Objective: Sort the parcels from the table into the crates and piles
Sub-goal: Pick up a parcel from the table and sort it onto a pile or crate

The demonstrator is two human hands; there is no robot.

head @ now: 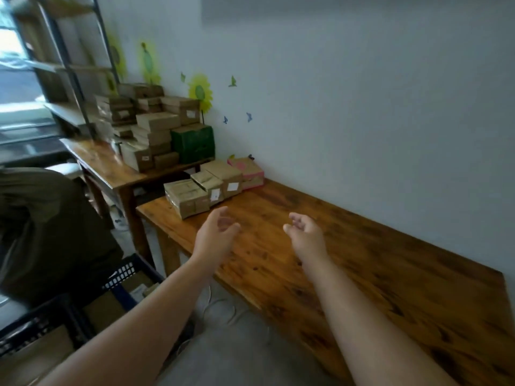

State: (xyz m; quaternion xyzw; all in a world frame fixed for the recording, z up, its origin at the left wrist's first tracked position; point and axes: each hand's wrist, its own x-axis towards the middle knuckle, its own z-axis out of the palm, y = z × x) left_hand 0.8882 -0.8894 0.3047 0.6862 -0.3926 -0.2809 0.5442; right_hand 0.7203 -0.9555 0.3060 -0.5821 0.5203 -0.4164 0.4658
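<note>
Reaching with left hand (pixel 216 231) and right hand (pixel 305 231), fingers loose, holding nothing; nearest parcel (pixel 186 198) likely light, stiff; best gripped by its sides.

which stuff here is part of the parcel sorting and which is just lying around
Job: brown parcels, pink parcel, blue crates, stacked pile on the far table, left hand, right hand, both empty.
Lying about: shelf rack, sunflower stickers.
</note>
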